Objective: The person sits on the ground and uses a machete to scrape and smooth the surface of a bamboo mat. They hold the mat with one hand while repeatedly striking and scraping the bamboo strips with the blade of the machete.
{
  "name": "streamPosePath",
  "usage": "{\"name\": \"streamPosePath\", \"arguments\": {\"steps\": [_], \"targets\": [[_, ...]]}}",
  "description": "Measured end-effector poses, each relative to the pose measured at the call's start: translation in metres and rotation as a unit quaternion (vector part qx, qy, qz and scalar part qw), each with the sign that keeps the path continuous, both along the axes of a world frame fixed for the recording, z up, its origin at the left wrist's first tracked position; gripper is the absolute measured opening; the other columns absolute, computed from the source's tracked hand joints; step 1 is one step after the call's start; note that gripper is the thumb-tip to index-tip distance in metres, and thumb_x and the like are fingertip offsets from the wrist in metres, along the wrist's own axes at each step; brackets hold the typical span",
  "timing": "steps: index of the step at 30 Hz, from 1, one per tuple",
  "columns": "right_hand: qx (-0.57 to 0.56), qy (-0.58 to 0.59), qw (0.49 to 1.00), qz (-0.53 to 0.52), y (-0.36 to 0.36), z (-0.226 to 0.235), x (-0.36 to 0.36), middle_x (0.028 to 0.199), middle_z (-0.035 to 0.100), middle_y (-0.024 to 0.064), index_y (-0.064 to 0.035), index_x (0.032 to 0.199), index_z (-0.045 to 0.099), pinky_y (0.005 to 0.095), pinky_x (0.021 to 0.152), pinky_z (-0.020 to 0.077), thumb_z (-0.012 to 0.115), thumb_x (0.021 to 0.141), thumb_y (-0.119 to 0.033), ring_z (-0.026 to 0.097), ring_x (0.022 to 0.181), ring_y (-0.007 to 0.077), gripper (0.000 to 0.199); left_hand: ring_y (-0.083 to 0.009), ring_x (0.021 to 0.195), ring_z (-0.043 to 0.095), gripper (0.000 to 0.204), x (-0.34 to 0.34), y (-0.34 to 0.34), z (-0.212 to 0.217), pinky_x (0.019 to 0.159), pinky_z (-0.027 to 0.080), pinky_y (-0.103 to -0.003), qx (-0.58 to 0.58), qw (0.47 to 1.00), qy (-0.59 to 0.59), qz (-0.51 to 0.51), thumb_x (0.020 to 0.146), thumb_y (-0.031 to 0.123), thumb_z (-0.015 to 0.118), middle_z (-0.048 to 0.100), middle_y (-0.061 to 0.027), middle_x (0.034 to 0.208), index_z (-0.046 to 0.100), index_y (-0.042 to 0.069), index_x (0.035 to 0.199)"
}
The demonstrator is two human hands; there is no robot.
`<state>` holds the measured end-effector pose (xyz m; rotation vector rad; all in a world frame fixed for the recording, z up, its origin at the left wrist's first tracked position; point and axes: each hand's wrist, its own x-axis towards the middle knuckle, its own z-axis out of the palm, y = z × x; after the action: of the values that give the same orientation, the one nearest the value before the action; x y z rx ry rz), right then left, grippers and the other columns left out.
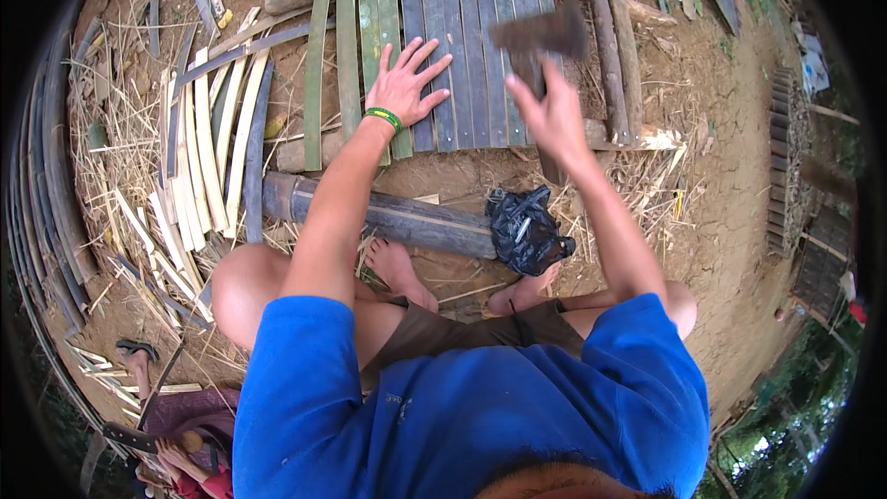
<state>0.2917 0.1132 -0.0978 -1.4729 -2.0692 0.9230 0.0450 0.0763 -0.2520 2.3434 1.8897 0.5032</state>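
A panel of green and dark split-bamboo slats (469,55) lies in front of me, laid side by side across round wooden rails (291,155). My left hand (404,91) rests on the slats left of the middle, fingers spread, holding nothing; a green and yellow band circles its wrist. Over the panel's right part, my right hand (552,115) grips a hammer (540,34) by its handle. The dark hammer head is raised above the slats and smeared by motion. Small light nail spots dot the slats' near ends, too small to make out well.
A thick bamboo pole (407,222) lies before my feet, with a black plastic bag (527,231) at its right end. Split bamboo strips (199,152) are heaped on the left. Another person's hands (176,457) show at lower left. Wooden poles (610,65) stand along the panel's right side.
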Motion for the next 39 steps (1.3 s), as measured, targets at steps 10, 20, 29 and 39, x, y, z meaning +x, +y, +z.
{"name": "streamPosePath", "arguments": {"steps": [10,20,29,39], "targets": [[-0.034,0.064,0.996,-0.057,-0.093,-0.066,-0.011,0.102,0.076,0.0224,0.0050,0.109,0.069,0.0410,0.086,0.0560,0.081,0.085,-0.015,0.074,0.097,0.0351,0.034,-0.0249,0.156,0.025,0.061,0.001,0.000,-0.002,0.127,0.012,-0.059,-0.001,1.000,0.013,-0.001,0.098,0.058,0.055,0.030,0.0016,0.168,0.044,0.038,0.155],[-0.107,-0.054,0.992,-0.045,-0.108,-0.059,-0.007,0.100,0.074,0.0246,0.0036,0.112,0.069,0.0461,0.084,0.0543,0.078,0.091,-0.030,0.072,0.095,0.0425,0.041,-0.0235,0.156,0.024,0.061,-0.001,-0.002,-0.001,0.128,0.011,-0.058,-0.008,1.000,0.022,-0.002,0.099,0.059,0.052,0.030,0.0024,0.168,0.043,0.038,0.156],[0.088,-0.003,0.995,0.057,-0.111,-0.036,0.019,0.082,0.071,0.0238,-0.0017,0.114,0.069,0.0468,0.065,0.0556,0.077,0.093,-0.027,0.070,0.075,0.0437,0.034,-0.0226,0.157,0.022,0.064,-0.001,0.000,-0.006,0.127,0.013,-0.059,-0.013,0.998,0.060,-0.001,0.100,0.063,0.047,0.027,0.0048,0.170,0.037,0.040,0.159],[0.119,-0.019,0.991,0.049,-0.116,-0.053,0.018,0.074,0.070,0.0181,-0.0032,0.104,0.068,0.0427,0.061,0.0551,0.079,0.091,-0.023,0.071,0.069,0.0386,0.026,-0.0240,0.156,0.024,0.063,-0.002,0.000,-0.005,0.127,0.014,-0.060,-0.013,0.998,0.057,-0.007,0.100,0.062,0.047,0.026,0.0046,0.170,0.037,0.040,0.159]]}}
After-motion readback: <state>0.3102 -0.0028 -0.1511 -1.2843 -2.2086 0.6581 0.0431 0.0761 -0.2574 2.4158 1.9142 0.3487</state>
